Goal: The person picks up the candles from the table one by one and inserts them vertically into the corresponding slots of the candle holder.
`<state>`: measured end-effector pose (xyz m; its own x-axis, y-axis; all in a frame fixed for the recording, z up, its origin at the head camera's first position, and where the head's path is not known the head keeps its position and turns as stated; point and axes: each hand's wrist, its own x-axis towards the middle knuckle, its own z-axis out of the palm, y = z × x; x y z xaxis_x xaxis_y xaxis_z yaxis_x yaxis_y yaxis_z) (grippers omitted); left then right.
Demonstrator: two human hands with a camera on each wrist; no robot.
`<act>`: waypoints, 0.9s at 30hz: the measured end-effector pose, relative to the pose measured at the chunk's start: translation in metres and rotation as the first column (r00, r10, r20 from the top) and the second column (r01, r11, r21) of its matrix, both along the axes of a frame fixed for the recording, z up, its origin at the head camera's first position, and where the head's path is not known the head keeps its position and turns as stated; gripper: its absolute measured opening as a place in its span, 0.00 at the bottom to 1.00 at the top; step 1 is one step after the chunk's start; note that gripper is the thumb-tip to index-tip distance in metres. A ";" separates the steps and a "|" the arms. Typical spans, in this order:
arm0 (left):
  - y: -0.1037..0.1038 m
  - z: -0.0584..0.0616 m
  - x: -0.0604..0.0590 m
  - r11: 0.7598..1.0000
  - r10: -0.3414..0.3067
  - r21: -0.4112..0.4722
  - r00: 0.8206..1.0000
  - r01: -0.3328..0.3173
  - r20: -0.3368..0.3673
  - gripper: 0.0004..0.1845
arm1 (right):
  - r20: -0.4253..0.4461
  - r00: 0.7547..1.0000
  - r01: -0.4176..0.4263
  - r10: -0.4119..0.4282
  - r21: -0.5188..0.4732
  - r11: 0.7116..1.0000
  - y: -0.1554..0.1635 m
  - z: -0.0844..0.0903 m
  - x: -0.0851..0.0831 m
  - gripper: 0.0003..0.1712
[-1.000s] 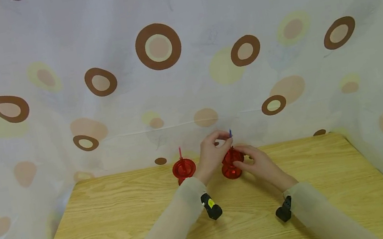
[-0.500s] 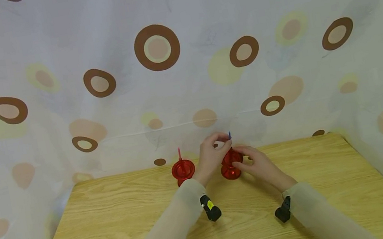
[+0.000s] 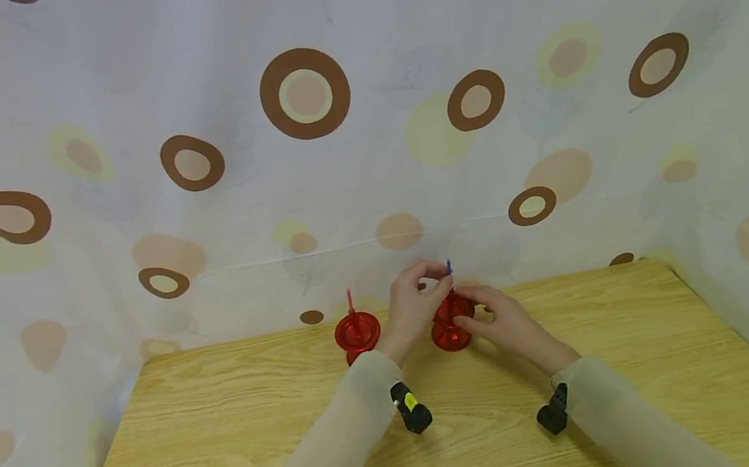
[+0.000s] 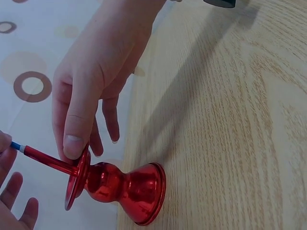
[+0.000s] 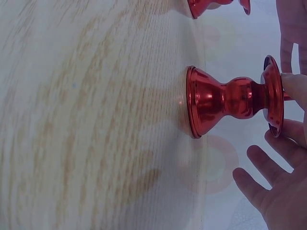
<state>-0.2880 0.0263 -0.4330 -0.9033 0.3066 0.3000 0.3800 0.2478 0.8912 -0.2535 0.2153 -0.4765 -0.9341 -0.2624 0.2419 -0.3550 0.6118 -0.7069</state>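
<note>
A shiny red candlestick (image 5: 230,98) stands upright on the table near its back edge, with a round base, a knobbed stem and a wide dish (image 4: 78,179). A thin red tube (image 4: 50,160) rises from the dish. At its top is a thin blue candle (image 4: 16,145) with a pale band where it meets the tube. My left hand (image 3: 412,306) pinches this candle between thumb and fingertips. My right hand (image 3: 512,326) holds the dish, thumb on one side and fingertips on the other. Left of them stands a second red candlestick (image 3: 358,332) with a pink candle (image 3: 349,300) upright in it.
The wooden table (image 3: 242,421) ends at a pale curtain (image 3: 242,198) with brown and yellow circles, which hangs close behind the candlesticks. My left forearm passes just in front of the second candlestick and partly covers its base. A black camera is strapped to each wrist.
The blue candle's tip sits slightly lower, with my left fingers still on it. My right hand keeps its place on the dish. The whole head view has shifted a little.
</note>
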 end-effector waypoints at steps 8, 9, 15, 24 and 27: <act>0.001 -0.003 -0.001 1.000 0.003 -0.015 1.000 -0.004 -0.017 0.08 | 0.012 1.000 -0.006 0.006 -0.005 1.000 0.000 0.000 -0.001 0.31; 0.001 -0.004 -0.001 1.000 0.007 -0.018 1.000 -0.007 -0.017 0.08 | 0.012 1.000 -0.004 0.004 -0.006 1.000 0.001 0.000 -0.001 0.31; 0.001 -0.006 -0.001 1.000 0.012 -0.022 1.000 -0.012 -0.004 0.09 | 0.017 1.000 0.000 0.000 -0.011 1.000 0.001 -0.001 -0.001 0.31; 0.001 -0.004 0.001 0.999 0.012 -0.036 1.000 -0.011 0.009 0.08 | 0.003 1.000 -0.015 0.016 -0.015 1.000 0.002 -0.002 -0.002 0.31; 0.001 -0.006 0.000 0.999 0.012 -0.039 1.000 -0.012 0.011 0.08 | 0.010 1.000 -0.024 0.025 -0.028 0.999 0.002 -0.001 -0.002 0.31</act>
<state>-0.2879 0.0269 -0.4386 -0.9104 0.3070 0.2773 0.3664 0.2872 0.8850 -0.2558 0.2169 -0.4779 -0.9300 -0.2786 0.2398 -0.3621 0.5827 -0.7275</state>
